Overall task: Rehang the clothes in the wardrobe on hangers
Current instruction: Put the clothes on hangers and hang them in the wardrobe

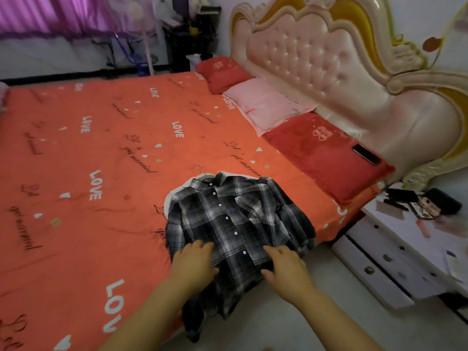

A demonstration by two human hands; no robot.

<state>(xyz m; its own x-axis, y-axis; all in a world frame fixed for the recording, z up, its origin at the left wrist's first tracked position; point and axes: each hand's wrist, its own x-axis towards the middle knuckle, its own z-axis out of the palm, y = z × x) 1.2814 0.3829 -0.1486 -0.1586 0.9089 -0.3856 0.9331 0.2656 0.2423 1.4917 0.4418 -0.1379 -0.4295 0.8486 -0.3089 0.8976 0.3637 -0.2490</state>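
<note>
Right at the near edge of the bed (101,153) lies a black, grey and white plaid shirt (235,216), front up and buttoned along its white-button placket, collar pointing away from the person. The metal hook of a hanger (200,168) sticks out past the collar onto the orange-red sheet, and a pale edge shows from under the shirt's shoulder on that side; what it belongs to cannot be told. The shirt's lower part spills over the mattress edge and hangs down toward the floor.

Both hands lie flat on the lower front of the shirt, one on each side of the placket. The left hand (193,262) rests with fingers fairly straight and close together, thumb out to the side. The right hand (287,266) rests likewise, fingers loosely spread, gripping nothing.

The sheet is printed with white "LOVE" lettering, dark script and small hearts. Along the tufted pink headboard (316,59) sit a red pillow (220,72), a pink pillow (268,105) and a second red pillow (326,158), which carries a dark phone (367,154). A white nightstand (395,262) with drawers stands beside the bed, its top cluttered with small items. Purple curtains (50,13) hang at the far side.
</note>
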